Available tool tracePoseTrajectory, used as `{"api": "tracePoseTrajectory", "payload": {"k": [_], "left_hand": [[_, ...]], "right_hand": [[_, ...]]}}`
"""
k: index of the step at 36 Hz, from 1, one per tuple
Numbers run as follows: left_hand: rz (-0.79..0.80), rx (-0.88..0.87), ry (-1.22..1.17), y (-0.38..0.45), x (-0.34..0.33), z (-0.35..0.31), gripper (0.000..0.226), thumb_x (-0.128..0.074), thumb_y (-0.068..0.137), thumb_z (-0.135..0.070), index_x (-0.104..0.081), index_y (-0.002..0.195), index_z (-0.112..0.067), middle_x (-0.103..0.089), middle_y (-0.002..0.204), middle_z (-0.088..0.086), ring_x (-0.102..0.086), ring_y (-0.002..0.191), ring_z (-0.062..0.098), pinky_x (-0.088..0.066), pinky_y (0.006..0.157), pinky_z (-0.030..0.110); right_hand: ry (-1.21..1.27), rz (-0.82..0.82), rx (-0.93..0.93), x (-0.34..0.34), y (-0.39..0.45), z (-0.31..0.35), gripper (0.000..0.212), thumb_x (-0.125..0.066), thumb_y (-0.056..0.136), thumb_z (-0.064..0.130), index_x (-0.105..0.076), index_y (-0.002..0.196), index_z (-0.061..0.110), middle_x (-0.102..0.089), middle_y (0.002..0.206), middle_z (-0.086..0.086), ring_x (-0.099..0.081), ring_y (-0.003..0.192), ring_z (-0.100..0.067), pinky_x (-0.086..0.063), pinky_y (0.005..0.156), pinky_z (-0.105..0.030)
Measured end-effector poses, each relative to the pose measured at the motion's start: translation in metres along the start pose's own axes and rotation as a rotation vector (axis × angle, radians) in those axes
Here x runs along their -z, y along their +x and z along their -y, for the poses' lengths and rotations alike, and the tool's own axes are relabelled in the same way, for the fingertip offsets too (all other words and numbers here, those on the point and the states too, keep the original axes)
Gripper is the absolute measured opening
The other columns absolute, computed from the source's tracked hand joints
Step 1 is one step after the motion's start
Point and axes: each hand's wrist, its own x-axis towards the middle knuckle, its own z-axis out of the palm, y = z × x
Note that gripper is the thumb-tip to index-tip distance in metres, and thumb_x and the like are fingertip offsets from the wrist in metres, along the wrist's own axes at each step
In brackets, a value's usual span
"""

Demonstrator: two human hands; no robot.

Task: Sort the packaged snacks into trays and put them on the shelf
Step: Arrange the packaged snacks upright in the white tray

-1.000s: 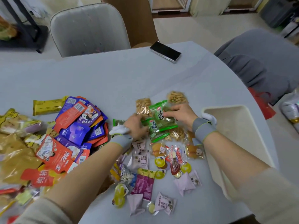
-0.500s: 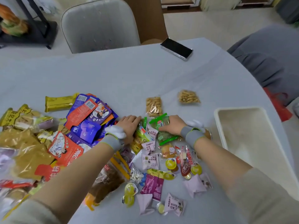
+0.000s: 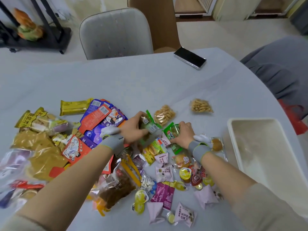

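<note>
Since half a second ago the left hand (image 3: pixel 133 129) has lifted off the heap and now grips a green-edged packet (image 3: pixel 148 126), fingers curled round it, just left of the frame's centre. The right hand (image 3: pixel 182 135) has stayed low, its fingers curled over another green packet (image 3: pixel 170 133) that lies on the pile. Just beyond the hands sits a clear bag of fried sticks (image 3: pixel 164 115), with a second such bag (image 3: pixel 200 105) apart to its right. Below the hands small pale pink packets (image 3: pixel 164 174) and yellow jelly cups (image 3: pixel 185 173) are scattered. Purple and orange packets (image 3: pixel 101 119) crowd the left of the frame. The white tray (image 3: pixel 236 147) stands at the right edge of the grey table (image 3: pixel 133 80). A black phone (image 3: pixel 190 57) lies at the upper right, near a grey chair (image 3: pixel 115 32).
</note>
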Motion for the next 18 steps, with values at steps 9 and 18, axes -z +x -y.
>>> {"api": "tracePoseTrajectory", "payload": {"k": [9, 18], "left_hand": [[0.279, 0.248, -1.608, -0.033, 0.011, -0.029, 0.034, -0.035, 0.076, -0.030, -0.050, 0.097, -0.008, -0.051, 0.077, 0.005, -0.037, 0.053, 0.014, -0.029, 0.050, 0.022], [0.320, 0.263, -1.695, -0.048, -0.011, -0.031, 0.045, -0.057, 0.080, -0.050, -0.054, 0.100, -0.009, -0.054, 0.089, 0.003, -0.048, 0.061, 0.011, -0.041, 0.059, 0.022]], "right_hand": [[0.000, -0.042, 0.148, 0.012, -0.020, -0.001, 0.055, -0.070, 0.082, 0.028, -0.031, 0.117, 0.010, -0.056, 0.096, -0.006, -0.059, 0.091, -0.032, -0.042, 0.067, -0.034], [1.236, 0.063, 0.162, 0.079, -0.050, 0.021, 0.039, -0.070, 0.084, 0.014, -0.056, 0.119, 0.005, -0.070, 0.107, -0.009, -0.068, 0.098, -0.024, -0.054, 0.090, -0.041]]}}
